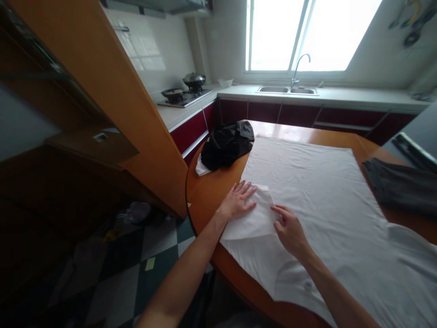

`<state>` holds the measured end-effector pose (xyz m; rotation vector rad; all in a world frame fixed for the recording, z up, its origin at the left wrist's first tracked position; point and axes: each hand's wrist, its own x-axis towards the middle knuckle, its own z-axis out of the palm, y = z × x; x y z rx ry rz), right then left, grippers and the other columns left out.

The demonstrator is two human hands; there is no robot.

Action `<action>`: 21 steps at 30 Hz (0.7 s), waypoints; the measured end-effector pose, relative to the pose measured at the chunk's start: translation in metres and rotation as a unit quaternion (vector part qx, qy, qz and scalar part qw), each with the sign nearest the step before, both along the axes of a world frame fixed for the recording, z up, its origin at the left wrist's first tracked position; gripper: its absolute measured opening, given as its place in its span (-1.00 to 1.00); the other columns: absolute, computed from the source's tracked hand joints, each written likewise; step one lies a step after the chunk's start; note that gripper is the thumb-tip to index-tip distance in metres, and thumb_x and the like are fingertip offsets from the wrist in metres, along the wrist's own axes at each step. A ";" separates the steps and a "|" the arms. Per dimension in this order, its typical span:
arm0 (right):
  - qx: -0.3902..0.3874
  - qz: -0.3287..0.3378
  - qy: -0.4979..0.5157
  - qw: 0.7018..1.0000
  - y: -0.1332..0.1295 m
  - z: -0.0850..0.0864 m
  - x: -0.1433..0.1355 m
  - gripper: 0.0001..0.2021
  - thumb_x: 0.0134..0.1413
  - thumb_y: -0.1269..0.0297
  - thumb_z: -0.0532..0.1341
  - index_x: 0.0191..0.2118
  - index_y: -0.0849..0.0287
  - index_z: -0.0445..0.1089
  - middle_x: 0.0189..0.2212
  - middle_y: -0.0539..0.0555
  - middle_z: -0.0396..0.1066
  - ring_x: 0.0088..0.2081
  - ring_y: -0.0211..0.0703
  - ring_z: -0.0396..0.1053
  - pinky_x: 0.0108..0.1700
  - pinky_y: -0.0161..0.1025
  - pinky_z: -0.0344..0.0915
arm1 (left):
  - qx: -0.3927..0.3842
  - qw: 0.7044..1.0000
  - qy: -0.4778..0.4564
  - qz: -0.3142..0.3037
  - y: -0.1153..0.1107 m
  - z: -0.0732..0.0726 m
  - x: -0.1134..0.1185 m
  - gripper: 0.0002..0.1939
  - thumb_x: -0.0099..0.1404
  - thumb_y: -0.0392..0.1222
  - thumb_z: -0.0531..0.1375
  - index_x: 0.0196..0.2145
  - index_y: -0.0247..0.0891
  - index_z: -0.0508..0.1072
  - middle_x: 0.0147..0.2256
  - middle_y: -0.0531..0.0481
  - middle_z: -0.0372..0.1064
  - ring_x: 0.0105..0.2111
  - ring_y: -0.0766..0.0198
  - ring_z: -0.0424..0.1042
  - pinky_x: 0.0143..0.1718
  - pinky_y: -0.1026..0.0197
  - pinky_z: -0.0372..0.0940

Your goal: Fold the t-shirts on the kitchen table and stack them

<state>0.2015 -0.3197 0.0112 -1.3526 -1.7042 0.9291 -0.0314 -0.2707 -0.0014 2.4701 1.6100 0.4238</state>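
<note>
A large white cloth garment lies spread over the wooden table, with small wrinkles across it. Near the table's left edge one part of it, a sleeve by its shape, is folded over onto the body. My left hand rests flat on this folded part, fingers spread. On the right side of the fold is my right hand, its index finger stretched out and touching the fabric at the fold's edge, the other fingers curled. Nothing is seen held in its fingers.
Black clothing lies bunched at the table's far left, over something white. Dark grey folded cloth is at the right. The wooden table has a rounded left edge. Beyond stand a counter with a sink and a stove.
</note>
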 end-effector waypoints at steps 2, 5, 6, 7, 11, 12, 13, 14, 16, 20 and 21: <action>-0.009 0.000 -0.024 1.000 -0.003 -0.006 0.003 -0.49 -0.16 0.41 0.09 -0.05 0.18 0.56 0.02 0.18 0.47 0.00 0.03 0.44 0.08 -0.10 0.33 | -0.005 1.000 0.008 -0.002 0.001 0.000 0.000 -0.32 0.41 0.17 0.11 0.39 -0.06 0.13 0.42 -0.08 -0.07 0.43 -0.02 -0.17 0.39 -0.19 -0.17; -0.011 0.002 -0.061 0.998 -0.004 -0.011 0.010 -0.53 -0.08 0.40 0.11 -0.01 0.13 0.54 -0.02 0.15 0.49 -0.11 0.00 0.48 -0.02 -0.12 0.36 | -0.004 1.000 0.003 -0.006 0.001 0.000 -0.001 -0.32 0.40 0.16 0.13 0.38 -0.05 0.15 0.42 -0.07 -0.08 0.43 -0.02 -0.18 0.39 -0.20 -0.17; -0.006 -0.005 -0.086 0.996 -0.002 -0.011 0.012 -0.56 -0.02 0.37 0.13 0.00 0.10 0.54 -0.04 0.14 0.50 -0.16 -0.02 0.48 -0.06 -0.13 0.35 | -0.002 1.000 -0.004 -0.006 0.000 0.000 -0.001 -0.33 0.40 0.15 0.13 0.38 -0.05 0.16 0.42 -0.07 -0.07 0.43 -0.02 -0.18 0.39 -0.21 -0.16; 0.002 -0.017 -0.117 0.993 0.002 -0.010 0.014 -0.59 0.03 0.34 0.14 0.01 0.08 0.53 -0.06 0.14 0.51 -0.20 -0.03 0.48 -0.09 -0.14 0.35 | 0.000 1.000 -0.015 -0.006 0.000 0.000 -0.001 -0.35 0.41 0.14 0.13 0.38 -0.05 0.16 0.42 -0.07 -0.07 0.43 -0.01 -0.17 0.39 -0.21 -0.15; 0.027 -0.045 -0.221 0.974 0.039 0.002 0.012 -0.67 0.20 0.22 0.14 -0.01 0.13 0.53 -0.11 0.18 0.53 -0.21 -0.03 0.48 -0.10 -0.15 0.31 | 0.014 0.996 -0.092 0.003 0.004 -0.005 -0.004 -0.48 0.48 0.00 0.05 0.33 -0.10 0.24 0.39 -0.06 0.04 0.41 0.06 -0.07 0.39 -0.17 -0.08; 0.023 -0.045 -0.233 0.971 0.052 0.005 0.008 -0.68 0.23 0.22 0.12 -0.02 0.16 0.53 -0.12 0.19 0.54 -0.19 -0.02 0.48 -0.09 -0.16 0.30 | 0.022 0.992 -0.124 0.007 0.005 -0.007 -0.005 -0.51 0.50 -0.04 0.02 0.31 -0.13 0.27 0.37 -0.07 0.10 0.40 0.09 -0.02 0.38 -0.14 -0.05; 0.014 -0.043 -0.245 0.968 0.065 0.009 0.003 -0.68 0.25 0.21 0.11 -0.04 0.18 0.54 -0.14 0.19 0.55 -0.16 -0.02 0.48 -0.08 -0.17 0.29 | 0.033 0.986 -0.161 0.014 0.007 -0.009 -0.006 -0.54 0.51 -0.09 0.00 0.29 -0.16 0.30 0.34 -0.09 0.16 0.39 0.11 0.02 0.38 -0.10 -0.01; 0.001 -0.040 -0.258 0.965 0.078 0.012 -0.002 -0.68 0.27 0.20 0.10 -0.06 0.19 0.54 -0.14 0.20 0.55 -0.13 -0.02 0.48 -0.08 -0.18 0.29 | 0.045 0.978 -0.200 0.024 0.009 -0.011 -0.007 -0.55 0.51 -0.13 -0.03 0.28 -0.19 0.31 0.31 -0.11 0.21 0.37 0.14 0.07 0.37 -0.07 0.03; -0.030 -0.030 -0.282 0.958 0.101 0.016 -0.013 -0.67 0.31 0.15 0.10 -0.09 0.20 0.55 -0.15 0.20 0.56 -0.11 -0.03 0.48 -0.09 -0.21 0.28 | 0.070 0.958 -0.274 0.053 0.011 -0.014 -0.010 -0.57 0.50 -0.18 -0.04 0.23 -0.23 0.35 0.25 -0.14 0.30 0.33 0.16 0.17 0.34 -0.02 0.11; -0.087 -0.030 -0.313 0.945 0.127 0.014 -0.030 -0.67 0.23 0.05 0.21 -0.14 0.20 0.54 -0.18 0.23 0.57 -0.13 -0.01 0.50 -0.18 -0.23 0.29 | 0.106 0.914 -0.367 0.138 0.011 -0.013 -0.012 -0.64 0.49 -0.20 -0.03 0.11 -0.24 0.43 0.12 -0.14 0.45 0.15 0.15 0.41 0.21 0.04 0.28; -0.092 -0.030 -0.315 0.944 0.130 0.013 -0.032 -0.71 0.18 0.08 0.25 -0.16 0.20 0.54 -0.19 0.23 0.57 -0.15 -0.01 0.50 -0.20 -0.24 0.29 | 0.113 0.904 -0.381 0.157 0.010 -0.012 -0.013 -0.66 0.50 -0.19 -0.03 0.08 -0.23 0.44 0.07 -0.13 0.48 0.10 0.16 0.45 0.18 0.05 0.30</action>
